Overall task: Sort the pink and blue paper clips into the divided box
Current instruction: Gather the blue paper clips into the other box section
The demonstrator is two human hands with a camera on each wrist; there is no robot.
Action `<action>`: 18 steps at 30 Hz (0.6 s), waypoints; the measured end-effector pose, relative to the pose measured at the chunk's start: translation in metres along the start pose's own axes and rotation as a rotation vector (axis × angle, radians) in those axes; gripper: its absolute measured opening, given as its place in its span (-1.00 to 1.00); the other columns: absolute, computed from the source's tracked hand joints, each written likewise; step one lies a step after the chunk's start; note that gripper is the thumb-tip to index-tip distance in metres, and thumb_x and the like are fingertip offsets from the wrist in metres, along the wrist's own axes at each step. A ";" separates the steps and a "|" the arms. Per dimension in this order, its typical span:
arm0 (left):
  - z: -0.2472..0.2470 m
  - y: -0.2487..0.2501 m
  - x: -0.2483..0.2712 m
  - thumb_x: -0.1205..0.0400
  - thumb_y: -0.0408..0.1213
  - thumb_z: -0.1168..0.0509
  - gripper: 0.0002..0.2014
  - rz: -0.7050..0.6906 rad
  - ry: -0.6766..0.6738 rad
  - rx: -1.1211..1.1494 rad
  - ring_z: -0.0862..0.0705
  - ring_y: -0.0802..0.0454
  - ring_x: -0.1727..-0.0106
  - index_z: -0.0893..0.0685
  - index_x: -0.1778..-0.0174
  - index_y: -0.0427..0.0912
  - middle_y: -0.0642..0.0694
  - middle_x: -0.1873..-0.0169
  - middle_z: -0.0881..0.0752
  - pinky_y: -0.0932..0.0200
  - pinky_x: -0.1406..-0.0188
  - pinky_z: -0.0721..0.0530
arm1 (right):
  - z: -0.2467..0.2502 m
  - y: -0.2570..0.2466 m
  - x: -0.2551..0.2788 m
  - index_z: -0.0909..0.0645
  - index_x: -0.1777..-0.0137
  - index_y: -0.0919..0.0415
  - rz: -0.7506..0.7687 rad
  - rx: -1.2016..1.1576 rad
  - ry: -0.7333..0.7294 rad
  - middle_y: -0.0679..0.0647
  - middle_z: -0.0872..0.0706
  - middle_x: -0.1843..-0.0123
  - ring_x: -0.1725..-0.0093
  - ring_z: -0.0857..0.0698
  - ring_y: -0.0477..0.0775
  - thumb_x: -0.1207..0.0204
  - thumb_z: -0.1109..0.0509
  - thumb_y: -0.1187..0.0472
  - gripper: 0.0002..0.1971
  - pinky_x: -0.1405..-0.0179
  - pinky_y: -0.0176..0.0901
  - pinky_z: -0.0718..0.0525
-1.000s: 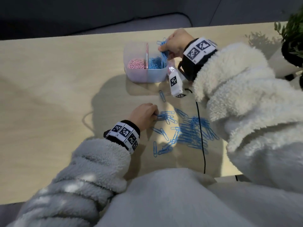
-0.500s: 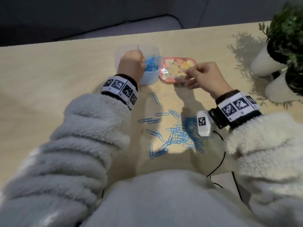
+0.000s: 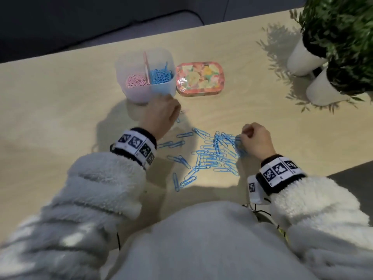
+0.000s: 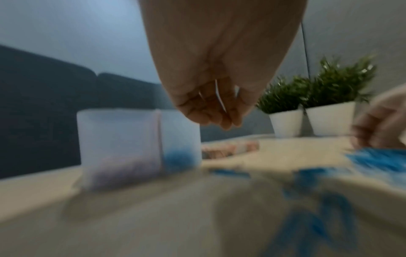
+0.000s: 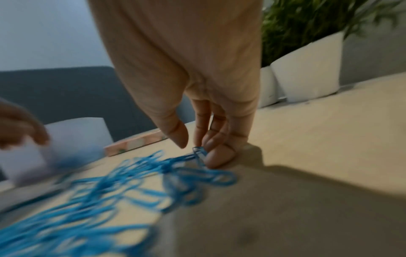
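Nearest the camera: pale fleece sleeves (image 3: 105, 190), each wrist banded with black-and-white coded markers (image 3: 134, 144). Beyond them a light wood-grain tabletop (image 3: 50, 122), matte, with hard shadows of arms and plants across it.

Loose blue paper clips (image 3: 210, 156) lie scattered on the wood between the two hands, thickest toward the right, with a few strays apart to the left.

Right hand (image 3: 255, 140) is down at the right edge of the pile, fingers curled, fingertips (image 5: 216, 157) touching the table. Right wrist view shows a blue clip (image 5: 198, 154) pinched against the bent fingers, with the thumb just beside it.

Left hand (image 3: 161, 114) hovers over the table just in front of the divided box. Left wrist view shows fingers bunched together and pointing down; blur hides whether they hold anything, so the grip cannot be told.

Divided box (image 3: 129, 61): translucent frosted plastic, rounded corners, one upright partition (image 3: 147, 65). Pink paper clips (image 3: 136, 80) heaped in the left compartment, blue clips (image 3: 161, 74) in the right.

Just beside the box on its right lies a flat rounded-rectangle tin (image 3: 199, 78) with a pink rim and a floral-patterned top.

Far right: two white tapered pots (image 3: 298, 59) holding green leafy plants (image 3: 343, 27). Past the table's far edge is dark upholstery (image 3: 60, 27), with a grey wall (image 4: 77, 34) behind it.
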State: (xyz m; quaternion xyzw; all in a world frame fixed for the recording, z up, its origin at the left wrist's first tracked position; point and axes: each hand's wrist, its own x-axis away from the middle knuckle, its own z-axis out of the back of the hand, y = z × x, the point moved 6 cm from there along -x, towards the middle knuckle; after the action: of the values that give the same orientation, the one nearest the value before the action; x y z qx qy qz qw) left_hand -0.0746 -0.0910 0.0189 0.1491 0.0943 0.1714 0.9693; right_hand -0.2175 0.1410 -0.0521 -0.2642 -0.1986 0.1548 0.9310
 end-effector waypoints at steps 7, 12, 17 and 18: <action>-0.070 -0.012 0.057 -0.51 0.01 -0.03 -0.47 -0.039 -0.436 -0.086 -0.63 -0.29 -0.20 -0.59 -0.22 -0.27 -0.28 -0.22 -0.65 -0.11 -0.22 -0.63 | -0.042 -0.058 0.015 -0.65 -0.04 0.30 0.222 -0.094 -0.271 0.21 -0.72 0.02 0.12 -0.60 0.07 -0.43 -0.37 0.37 -0.81 -0.01 -0.19 -0.51; -0.054 -0.013 0.088 -0.41 0.19 -0.11 -0.33 -0.020 -0.329 -0.001 -0.55 -0.27 -0.20 -0.54 -0.31 -0.19 -0.25 -0.18 -0.62 -0.01 -0.31 -0.43 | -0.016 -0.027 0.031 -0.41 -0.37 0.21 0.236 0.214 -0.392 0.19 -0.51 -0.17 -0.14 -0.52 0.13 -0.14 -0.68 0.08 -0.20 -0.18 -0.10 -0.49; -0.051 -0.021 0.099 -0.36 0.16 -0.10 -0.27 0.055 -0.341 0.051 -0.49 -0.29 -0.28 -0.48 -0.37 -0.22 -0.27 -0.28 -0.55 -0.01 -0.39 -0.41 | -0.042 -0.039 0.058 -0.33 -0.44 0.28 0.334 0.200 -0.451 0.25 -0.45 -0.28 -0.31 -0.49 0.20 -0.15 -0.65 0.27 -0.15 -0.27 -0.21 -0.37; -0.053 -0.019 0.097 -0.39 0.13 -0.09 -0.33 0.050 -0.350 0.041 -0.52 -0.29 -0.23 -0.51 -0.34 -0.23 -0.27 -0.23 -0.58 0.02 -0.35 -0.39 | -0.050 -0.049 0.059 -0.35 -0.43 0.27 0.373 0.190 -0.435 0.26 -0.45 -0.28 -0.30 -0.51 0.22 -0.20 -0.62 0.29 -0.21 -0.26 -0.23 -0.36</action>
State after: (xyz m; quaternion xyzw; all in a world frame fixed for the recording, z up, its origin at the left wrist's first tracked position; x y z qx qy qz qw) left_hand 0.0083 -0.0595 -0.0495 0.1986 -0.0761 0.1648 0.9631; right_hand -0.1346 0.1031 -0.0468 -0.1684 -0.3260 0.3942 0.8426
